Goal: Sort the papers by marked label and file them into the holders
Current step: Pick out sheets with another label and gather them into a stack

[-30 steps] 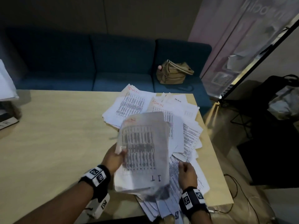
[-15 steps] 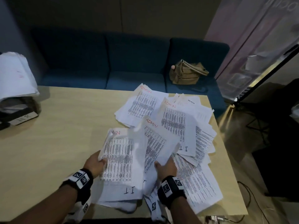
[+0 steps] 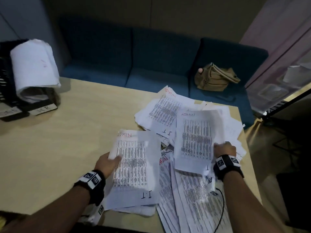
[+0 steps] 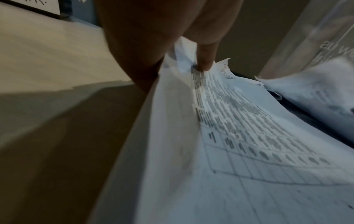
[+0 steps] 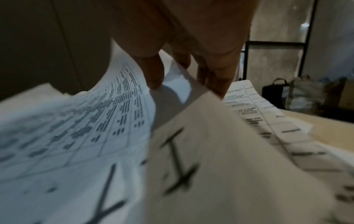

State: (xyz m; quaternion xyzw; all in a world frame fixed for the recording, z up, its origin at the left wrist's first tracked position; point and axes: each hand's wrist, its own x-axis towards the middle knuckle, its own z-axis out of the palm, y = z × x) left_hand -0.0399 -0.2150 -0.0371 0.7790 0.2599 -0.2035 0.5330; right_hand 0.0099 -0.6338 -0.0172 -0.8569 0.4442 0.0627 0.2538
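A stack of printed sheets (image 3: pixel 133 167), the top one marked ADMIN in red and I.T in black, is held at its left edge by my left hand (image 3: pixel 107 163), thumb on top; in the left wrist view the thumb (image 4: pixel 205 60) pinches the stack (image 4: pixel 220 136). My right hand (image 3: pixel 224 148) lifts another ADMIN sheet (image 3: pixel 196 140) by its right edge; the right wrist view shows the fingers (image 5: pixel 155 71) pinching that paper (image 5: pixel 95 121). A loose pile of papers (image 3: pixel 161 111) covers the right side of the table. The black holders (image 3: pixel 10 91) with an HR label (image 3: pixel 44 109) stand far left.
The wooden table (image 3: pixel 67 140) ends close to the right of the pile. A bent bundle of paper (image 3: pixel 33 68) sticks out of the holders. Behind the table is a blue sofa (image 3: pixel 134 64) with a tan bag (image 3: pixel 215 78). A cable (image 3: pixel 220 212) hangs at the front right.
My right hand has picked a sheet marked ADMIN off the pile and moved right and up with it. The left hand keeps its stack, now lower and flatter. The head turned left, showing the holders.
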